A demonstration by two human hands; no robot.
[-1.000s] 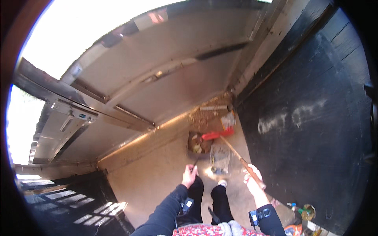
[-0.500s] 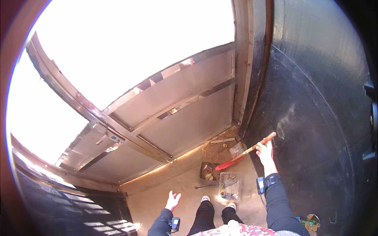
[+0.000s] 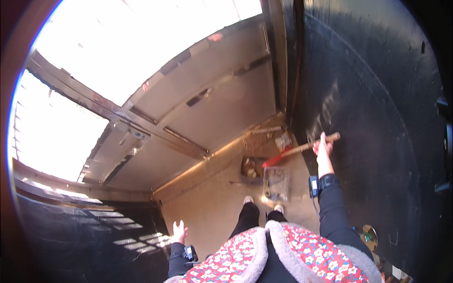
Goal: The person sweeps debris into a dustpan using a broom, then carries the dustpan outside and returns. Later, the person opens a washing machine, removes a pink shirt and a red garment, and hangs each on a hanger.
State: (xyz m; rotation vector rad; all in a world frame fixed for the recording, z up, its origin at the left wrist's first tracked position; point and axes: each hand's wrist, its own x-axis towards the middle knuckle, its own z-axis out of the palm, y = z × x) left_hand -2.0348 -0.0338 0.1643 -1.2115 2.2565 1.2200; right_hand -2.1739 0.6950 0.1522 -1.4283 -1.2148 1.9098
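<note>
Though slanted, broom handle [image 3: 309,145] within fingers [image 3: 322,144]

The broom [image 3: 302,149] has a pale wooden handle and a red head. It slants from the head, low on the floor at about 7 o'clock, up to the handle end at 2 o'clock. The head rests by a dustpan [image 3: 277,181] holding debris.

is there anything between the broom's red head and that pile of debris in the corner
Nothing visible does. The right hand grips the wooden handle of the broom, whose red head lies on the floor right at the edge of the debris pile. The left hand hangs free, well away.
</note>
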